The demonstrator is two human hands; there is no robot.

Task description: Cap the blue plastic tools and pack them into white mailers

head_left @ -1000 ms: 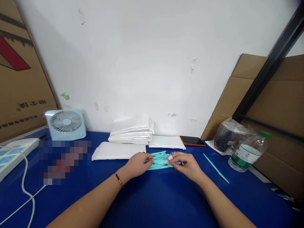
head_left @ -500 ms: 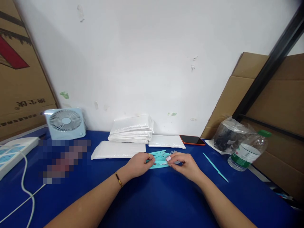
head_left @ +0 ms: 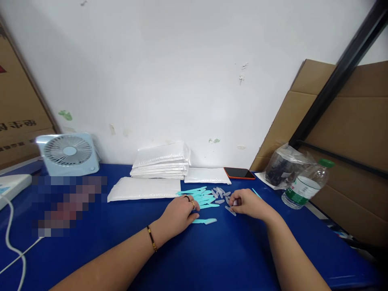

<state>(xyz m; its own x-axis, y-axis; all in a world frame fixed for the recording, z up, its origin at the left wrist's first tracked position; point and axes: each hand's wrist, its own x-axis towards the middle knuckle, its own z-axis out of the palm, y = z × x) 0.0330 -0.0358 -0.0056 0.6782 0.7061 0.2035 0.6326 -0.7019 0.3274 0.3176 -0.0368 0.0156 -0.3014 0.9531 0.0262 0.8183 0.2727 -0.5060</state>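
My left hand point(head_left: 181, 213) is closed, thumb against fingers, at one end of a turquoise eyebrow razor point(head_left: 206, 221) that points right. Beyond it lies a loose pile of similar turquoise razors point(head_left: 203, 197), partly covered by my fingers. Several small translucent caps point(head_left: 219, 193) are scattered right of the pile. With fingertips pinched together, my right hand point(head_left: 247, 203) is at the right side of these caps. One clear cap point(head_left: 230, 210) shows at its thumb tip and seems to be in the pinch. Another turquoise razor point(head_left: 256, 193) is mostly hidden behind that hand.
White packets point(head_left: 160, 161) are stacked by the wall, with flat packets point(head_left: 144, 188) in front and beside them. A phone point(head_left: 239, 173), a bagged dark item point(head_left: 277, 167) and a water bottle point(head_left: 304, 186) stand right. A fan point(head_left: 69, 153) and power strip point(head_left: 13, 188) are left.
My hands have moved apart, the right one toward the caps on the right. A razor now extends from my left hand, nearer to me than the pile. The camera view has shifted slightly.
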